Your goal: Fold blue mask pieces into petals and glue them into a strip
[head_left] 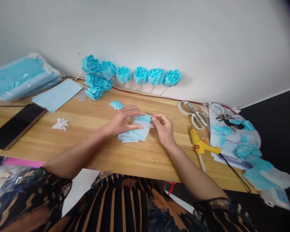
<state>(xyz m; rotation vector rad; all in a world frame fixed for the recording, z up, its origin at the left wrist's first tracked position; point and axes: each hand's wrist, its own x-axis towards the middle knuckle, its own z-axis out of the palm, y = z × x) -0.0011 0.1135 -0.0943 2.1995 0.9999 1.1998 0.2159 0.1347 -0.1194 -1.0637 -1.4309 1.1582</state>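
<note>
My right hand (163, 127) pinches the right edge of a small blue and white fabric piece (145, 119) between thumb and fingers. My left hand (124, 120) reaches in from the other side, thumb and fingers spread apart at the piece's left end. Whether its fingertips touch the fabric I cannot tell. Just below lies a loose stack of pale blue and white cut pieces (132, 136) on the wooden table (99, 151). Behind my left hand sits a small blue folded petal bundle (116, 104), partly covered by that hand.
Several blue fabric roses (140, 75) on sticks stand along the wall. Left are packed blue masks (19, 75), a flat blue sheet (59, 93), a phone (16, 125) and white scraps (61, 123). Right are tape (183, 108), scissors (198, 119), a yellow glue gun (201, 144) and blue scraps (247, 150).
</note>
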